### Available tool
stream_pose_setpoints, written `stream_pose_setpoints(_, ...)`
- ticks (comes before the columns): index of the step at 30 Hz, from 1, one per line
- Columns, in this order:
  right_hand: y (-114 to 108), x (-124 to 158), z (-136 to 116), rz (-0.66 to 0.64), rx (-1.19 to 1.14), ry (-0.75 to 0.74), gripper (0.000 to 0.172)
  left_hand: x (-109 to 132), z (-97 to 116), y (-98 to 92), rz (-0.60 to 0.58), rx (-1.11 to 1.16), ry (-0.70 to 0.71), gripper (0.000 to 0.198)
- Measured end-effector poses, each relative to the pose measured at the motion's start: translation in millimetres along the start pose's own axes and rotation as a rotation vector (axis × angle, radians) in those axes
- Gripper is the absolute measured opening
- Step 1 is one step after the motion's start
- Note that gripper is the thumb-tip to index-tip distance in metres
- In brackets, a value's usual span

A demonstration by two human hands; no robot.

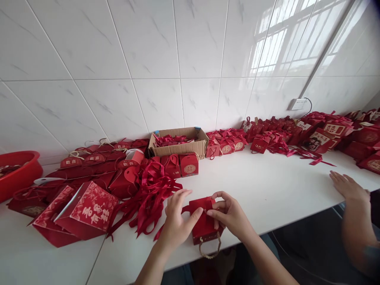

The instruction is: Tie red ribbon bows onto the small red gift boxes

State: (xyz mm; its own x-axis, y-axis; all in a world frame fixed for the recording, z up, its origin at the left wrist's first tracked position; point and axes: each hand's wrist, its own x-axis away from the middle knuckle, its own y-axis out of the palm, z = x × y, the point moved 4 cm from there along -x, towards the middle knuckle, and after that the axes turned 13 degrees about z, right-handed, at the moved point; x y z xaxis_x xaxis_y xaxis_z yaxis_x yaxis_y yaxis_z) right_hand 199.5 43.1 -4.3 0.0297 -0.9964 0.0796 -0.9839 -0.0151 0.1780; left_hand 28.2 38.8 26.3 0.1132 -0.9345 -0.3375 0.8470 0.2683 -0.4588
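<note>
A small red box (pixel 199 233) with a twisted gold cord handle lies near the table's front edge between my hands. My left hand (pixel 179 219) is at its left side, fingers apart, with the thumb resting on the box top. At the upper right of the box, my right hand (pixel 228 211) has thumb and fingers closed together at a ribbon on the box; the ribbon is mostly hidden by the fingers. A loose pile of red ribbons (pixel 151 198) lies just left of my left hand.
Rows of red boxes (pixel 97 168) fill the back left, beside a red basin (pixel 20 174). A cardboard box (pixel 178 149) holds ribbons. More red boxes (pixel 317 138) stand at the right. Another person's hand (pixel 348 186) rests on the white table (pixel 285 186).
</note>
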Motion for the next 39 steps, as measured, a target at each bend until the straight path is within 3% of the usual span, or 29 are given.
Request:
stream_pose_setpoints(3, 1.8, 0.1, -0.3, -0.001, 0.025, -0.023, 0.043, -6.4, 11.2, 11.0, -0.140, 0.072, 0.028, 0.023)
stream_pose_setpoints(5, 2.3, -0.1, -0.4, 0.007, 0.052, -0.034, 0.043, -11.1, 15.9, 16.3, -0.166, 0.148, 0.011, 0.018)
stream_pose_setpoints(13, 2.3, -1.5, -4.5, -0.028, 0.252, -0.085, 0.039, -16.9, 18.4, 13.3, -0.010, 0.189, 0.078, 0.013)
stream_pose_setpoints(19, 8.2, -0.3, -6.7, -0.062, 0.226, -0.116, 0.037, -8.8, -11.6, 2.3, 0.026, 0.107, -0.063, 0.020)
stream_pose_setpoints(21, 8.9, -0.2, -6.3, -0.035, 0.238, -0.129, 0.035, -5.5, -25.2, 3.2, -0.052, 0.090, -0.142, 0.025)
stream_pose_setpoints(24, 8.9, 0.2, -5.6, 0.058, 0.298, -0.172, 0.032, -0.8, -40.4, 10.6, -0.260, 0.145, -0.258, 0.035)
stream_pose_setpoints(26, 9.8, 1.4, -5.3, 0.127, 0.336, -0.205, 0.029, -1.3, -44.5, 11.2, -0.308, 0.170, -0.287, 0.039)
stream_pose_setpoints(29, 12.5, 3.5, -5.5, 0.221, 0.391, -0.236, 0.024, -9.2, -36.2, -1.0, -0.242, 0.119, -0.172, 0.030)
stream_pose_setpoints(32, 15.8, 5.7, -9.1, 0.279, 0.468, -0.254, 0.022, -19.3, -8.8, -18.8, -0.256, 0.012, 0.031, 0.017)
stream_pose_setpoints(35, 21.0, 9.4, -17.9, 0.195, 0.514, -0.333, 0.020, -30.2, 30.9, -25.0, -0.383, -0.132, 0.317, 0.008)
stream_pose_setpoints(39, 23.4, 16.4, -26.2, 0.015, 0.539, -0.473, 0.018, -45.4, 68.4, -3.4, -0.432, -0.288, 0.727, 0.013)
